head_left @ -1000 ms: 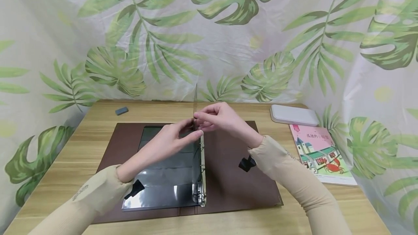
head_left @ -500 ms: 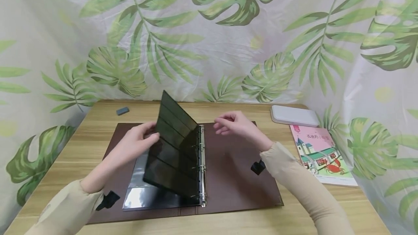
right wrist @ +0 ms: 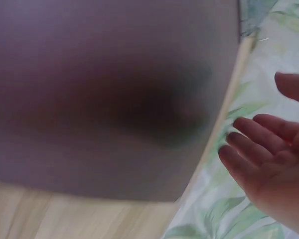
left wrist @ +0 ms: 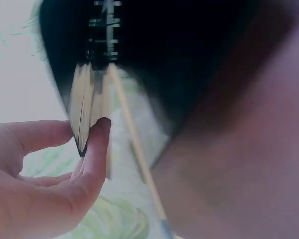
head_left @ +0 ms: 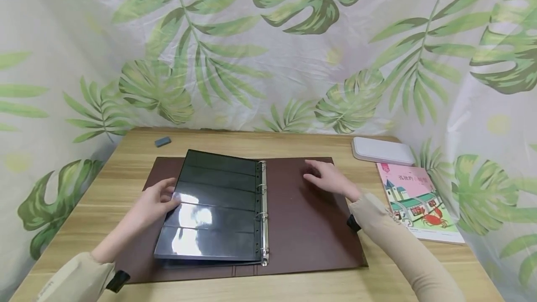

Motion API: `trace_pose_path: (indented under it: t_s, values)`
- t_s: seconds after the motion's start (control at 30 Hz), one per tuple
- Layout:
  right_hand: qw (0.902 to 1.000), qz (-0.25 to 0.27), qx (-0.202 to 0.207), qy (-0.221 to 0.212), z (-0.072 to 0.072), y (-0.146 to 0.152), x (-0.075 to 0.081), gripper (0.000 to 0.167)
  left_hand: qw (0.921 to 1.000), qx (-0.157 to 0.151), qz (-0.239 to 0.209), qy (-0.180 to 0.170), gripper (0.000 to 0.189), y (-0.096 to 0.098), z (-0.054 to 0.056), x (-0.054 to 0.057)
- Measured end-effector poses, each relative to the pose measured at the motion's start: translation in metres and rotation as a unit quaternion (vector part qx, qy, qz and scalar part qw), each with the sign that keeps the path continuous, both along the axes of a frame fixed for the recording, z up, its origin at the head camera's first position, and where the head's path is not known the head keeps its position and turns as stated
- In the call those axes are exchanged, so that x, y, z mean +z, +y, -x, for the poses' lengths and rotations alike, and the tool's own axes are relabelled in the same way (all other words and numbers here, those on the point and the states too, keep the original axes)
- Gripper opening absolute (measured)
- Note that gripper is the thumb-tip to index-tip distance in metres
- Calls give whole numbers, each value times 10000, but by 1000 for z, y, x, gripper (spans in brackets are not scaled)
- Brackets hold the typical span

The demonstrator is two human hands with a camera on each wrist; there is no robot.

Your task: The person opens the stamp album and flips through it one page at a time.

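Note:
A brown ring binder (head_left: 312, 232) lies spread on the wooden table, its metal rings (head_left: 264, 220) running down the middle. Black pocket pages (head_left: 218, 190) with several horizontal strips cover its left side, glossy with reflections. At the outer edge of the top page, my left hand (head_left: 153, 206) pinches it between thumb and fingers; that page sits slightly raised over the ones below. The left wrist view also has this hand (left wrist: 50, 186) at the page edge. My right hand (head_left: 329, 178) hovers over the bare right cover, fingers loosely bent, holding nothing; the right wrist view confirms it (right wrist: 271, 157).
A small blue-grey block (head_left: 162, 141) lies at the table's back left. On the right are a white flat case (head_left: 382, 150) and, in front of it, a pink picture book (head_left: 419, 199) with a crab. Leaf-patterned cloth (head_left: 293, 73) hangs behind the table (head_left: 201, 290).
The page, upright over the rings a second ago, has swung left and down onto the other pages with my left hand. My right hand has let go and moved right.

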State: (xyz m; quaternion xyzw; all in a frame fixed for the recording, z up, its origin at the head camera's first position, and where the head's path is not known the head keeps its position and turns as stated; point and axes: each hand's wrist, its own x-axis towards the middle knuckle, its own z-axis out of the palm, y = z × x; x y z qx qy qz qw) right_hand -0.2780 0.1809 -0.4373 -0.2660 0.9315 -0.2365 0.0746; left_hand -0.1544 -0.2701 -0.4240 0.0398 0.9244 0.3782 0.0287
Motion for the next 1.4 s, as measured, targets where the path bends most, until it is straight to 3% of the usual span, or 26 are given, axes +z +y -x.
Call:
trace_pose_path:
  t_s: [0.13, 0.27, 0.5, 0.6, 0.73, 0.8, 0.83, 0.9, 1.03, 1.13, 1.23, 1.4]
  values:
    - [9959, -832, 314, 155, 0, 11, -16, 68, 9993, 20, 348, 122, 67, -4, -3, -17]
    - [9879, -1461, 483, 180, 0, 18, -31, 74, 9961, -176, 774, 395, 66, -5, -7, -31]
    - [9892, -1383, 434, 198, -3, 20, -38, 74, 9786, -359, 1614, 1224, 51, 5, -14, -52]
    - [9897, -1354, 421, 204, -4, 20, -38, 73, 9622, -379, 1879, 1936, 47, 10, -14, -60]
    - [9893, -1386, 408, 179, -4, 20, -40, 74, 9223, -530, 2233, 3109, 46, 11, -14, -73]
    - [9889, -1414, 410, 204, -4, 20, -41, 74, 9073, -584, 2466, 3355, 47, 9, -14, -78]
    - [9886, -1433, 411, 225, -3, 20, -42, 75, 9054, -594, 2585, 3315, 51, 9, -15, -79]
    - [9886, -1426, 407, 263, -3, 20, -43, 75, 9089, -640, 2806, 3018, 58, 8, -18, -78]
    - [9879, -1443, 406, 389, -4, 20, -46, 74, 9259, -852, 3098, 1986, 65, 7, -24, -71]
    - [9876, -1444, 426, 455, -4, 20, -48, 73, 9330, -981, 3108, 1525, 62, 6, -26, -70]
    - [9879, -1396, 461, 493, -4, 20, -49, 73, 9342, -1032, 3093, 1450, 61, 4, -26, -70]
    - [9860, -1498, 406, 612, -4, 20, -47, 74, 9274, -1100, 3183, 1632, 68, 3, -18, -66]
